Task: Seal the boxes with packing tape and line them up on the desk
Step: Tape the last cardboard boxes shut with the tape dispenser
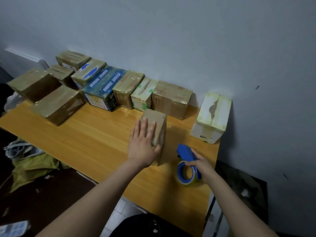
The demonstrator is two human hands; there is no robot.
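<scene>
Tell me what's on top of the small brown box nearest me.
The left hand lies flat on the small brown box, fingers straight. Under the palm the top is hidden, so tape there cannot be judged.

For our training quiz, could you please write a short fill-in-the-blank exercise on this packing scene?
The left hand presses on the small ____ cardboard box.
The right hand grips a ____ tape dispenser.
The white box with the torn top stands beside the ____.
Missing: brown; blue; wall.
</scene>
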